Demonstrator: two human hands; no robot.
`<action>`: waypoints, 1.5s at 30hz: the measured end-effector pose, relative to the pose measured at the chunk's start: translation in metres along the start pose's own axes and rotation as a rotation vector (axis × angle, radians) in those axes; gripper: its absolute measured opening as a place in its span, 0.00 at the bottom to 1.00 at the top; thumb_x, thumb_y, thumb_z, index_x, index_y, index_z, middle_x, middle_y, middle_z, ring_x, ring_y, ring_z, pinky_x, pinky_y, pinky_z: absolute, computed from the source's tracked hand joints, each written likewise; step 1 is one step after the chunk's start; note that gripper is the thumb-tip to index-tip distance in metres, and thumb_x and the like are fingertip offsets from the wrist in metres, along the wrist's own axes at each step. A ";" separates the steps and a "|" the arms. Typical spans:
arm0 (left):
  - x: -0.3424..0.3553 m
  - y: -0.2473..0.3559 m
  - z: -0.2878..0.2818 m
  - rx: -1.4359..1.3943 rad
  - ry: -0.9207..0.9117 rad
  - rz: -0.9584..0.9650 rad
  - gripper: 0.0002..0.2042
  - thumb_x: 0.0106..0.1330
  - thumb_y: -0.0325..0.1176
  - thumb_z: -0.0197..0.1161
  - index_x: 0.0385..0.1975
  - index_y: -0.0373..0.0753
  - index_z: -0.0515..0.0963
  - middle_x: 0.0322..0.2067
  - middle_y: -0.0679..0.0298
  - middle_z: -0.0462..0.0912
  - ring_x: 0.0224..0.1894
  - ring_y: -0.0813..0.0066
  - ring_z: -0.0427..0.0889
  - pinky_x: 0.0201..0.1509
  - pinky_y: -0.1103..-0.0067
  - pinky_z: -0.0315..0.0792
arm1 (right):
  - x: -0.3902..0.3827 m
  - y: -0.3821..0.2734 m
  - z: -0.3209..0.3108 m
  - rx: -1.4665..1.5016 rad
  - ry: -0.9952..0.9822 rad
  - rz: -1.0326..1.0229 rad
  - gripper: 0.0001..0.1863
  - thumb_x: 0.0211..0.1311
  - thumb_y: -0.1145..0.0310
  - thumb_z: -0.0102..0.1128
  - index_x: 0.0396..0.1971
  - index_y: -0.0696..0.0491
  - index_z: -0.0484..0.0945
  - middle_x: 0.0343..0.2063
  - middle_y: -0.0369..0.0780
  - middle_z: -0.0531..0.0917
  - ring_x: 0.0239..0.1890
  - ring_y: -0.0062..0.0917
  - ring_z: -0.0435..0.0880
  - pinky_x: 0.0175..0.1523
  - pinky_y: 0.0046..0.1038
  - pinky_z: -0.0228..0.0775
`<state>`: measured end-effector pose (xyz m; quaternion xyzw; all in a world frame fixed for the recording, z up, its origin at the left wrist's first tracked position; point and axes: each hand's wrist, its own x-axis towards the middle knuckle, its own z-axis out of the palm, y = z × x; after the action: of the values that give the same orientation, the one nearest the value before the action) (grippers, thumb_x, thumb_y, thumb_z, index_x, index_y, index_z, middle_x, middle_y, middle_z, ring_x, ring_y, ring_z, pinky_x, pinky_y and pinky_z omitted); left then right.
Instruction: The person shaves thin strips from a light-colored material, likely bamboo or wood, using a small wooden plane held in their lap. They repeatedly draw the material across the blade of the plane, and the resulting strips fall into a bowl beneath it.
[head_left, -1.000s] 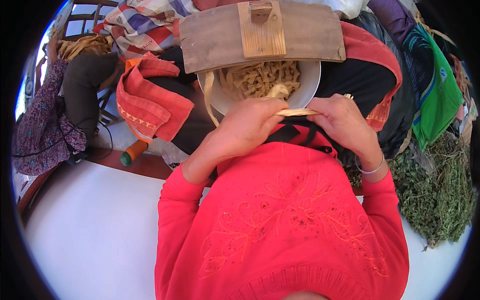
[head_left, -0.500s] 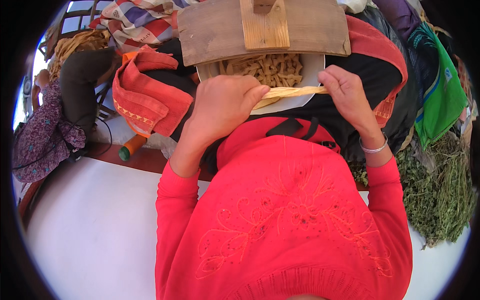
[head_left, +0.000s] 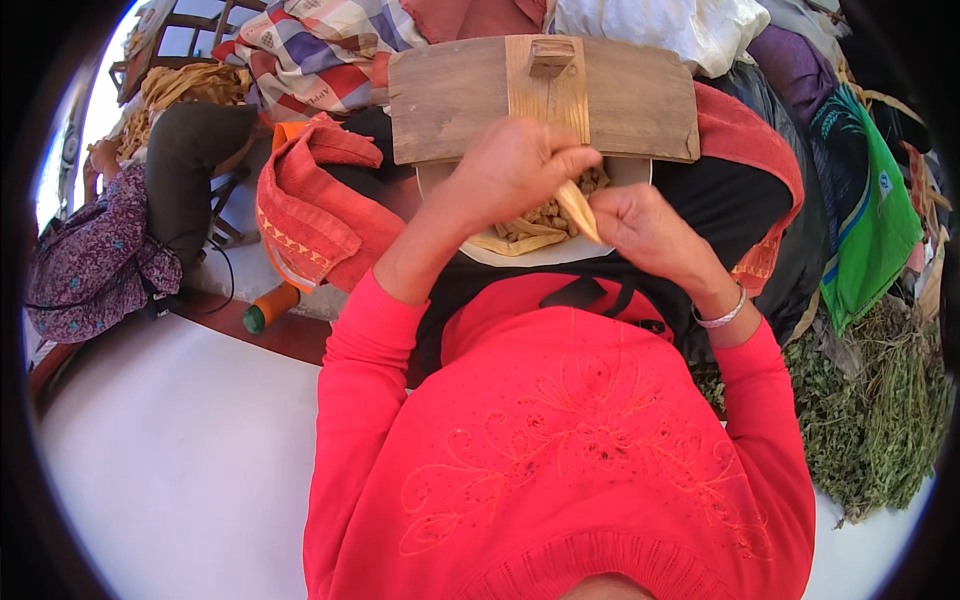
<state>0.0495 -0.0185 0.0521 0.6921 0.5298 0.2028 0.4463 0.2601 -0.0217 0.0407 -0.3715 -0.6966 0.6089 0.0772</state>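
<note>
A pale yellow, twisted dried strip (head_left: 576,210) slants between my two hands. My left hand (head_left: 515,170) is closed round its upper end, with its fingers in front of the wooden board. My right hand (head_left: 645,228) pinches the strip lower down on the right. Beneath them a white basin (head_left: 515,258) rests in my lap. Cut brown-yellow pieces (head_left: 548,218) lie inside it, with longer pale strips (head_left: 510,240) along the near side. The wooden board (head_left: 445,105), with an upright lighter slat and a block on it, covers the basin's far part.
Red towels (head_left: 310,200) drape over my knees. On the left stand an orange, green-ended cylinder (head_left: 270,308) and another person's purple patterned sleeve (head_left: 95,265). Dried green plants (head_left: 870,410) and a green bag (head_left: 875,220) lie to the right. Checked cloth (head_left: 320,55) is behind.
My hands have come closer together. The strip, level and stretched between them before, now slants. My left hand has moved right and up over the board; my right hand sits lower.
</note>
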 end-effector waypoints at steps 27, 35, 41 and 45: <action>-0.013 -0.021 0.068 0.165 0.564 0.288 0.13 0.59 0.26 0.60 0.45 0.38 0.77 0.38 0.57 0.81 0.38 0.55 0.79 0.40 0.71 0.73 | 0.031 0.037 0.022 1.025 0.210 0.156 0.15 0.67 0.58 0.54 0.42 0.55 0.80 0.38 0.35 0.83 0.41 0.18 0.80 0.46 0.25 0.71; -0.013 0.003 0.057 -0.061 0.488 0.174 0.13 0.60 0.32 0.61 0.43 0.35 0.75 0.37 0.56 0.80 0.36 0.55 0.78 0.39 0.69 0.73 | 0.035 0.028 0.018 0.687 0.371 -0.060 0.07 0.61 0.75 0.56 0.36 0.60 0.81 0.44 0.40 0.79 0.42 0.22 0.78 0.49 0.22 0.69; 0.010 -0.008 0.062 -0.448 0.435 -0.125 0.12 0.67 0.39 0.55 0.38 0.35 0.74 0.25 0.60 0.77 0.27 0.65 0.75 0.31 0.74 0.69 | 0.036 0.014 0.015 0.078 0.785 -0.353 0.04 0.54 0.79 0.60 0.30 0.61 0.81 0.45 0.44 0.75 0.47 0.25 0.75 0.48 0.22 0.67; -0.016 -0.007 0.066 -1.026 0.226 -0.343 0.10 0.70 0.38 0.54 0.38 0.37 0.74 0.21 0.71 0.71 0.21 0.87 0.67 0.24 0.87 0.60 | 0.036 0.013 0.012 0.107 0.849 -0.415 0.03 0.54 0.79 0.62 0.30 0.61 0.82 0.45 0.42 0.76 0.46 0.22 0.74 0.48 0.21 0.66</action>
<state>0.0900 -0.0599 0.0151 0.2636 0.5129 0.4322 0.6933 0.2331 -0.0090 0.0132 -0.4360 -0.6306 0.4101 0.4941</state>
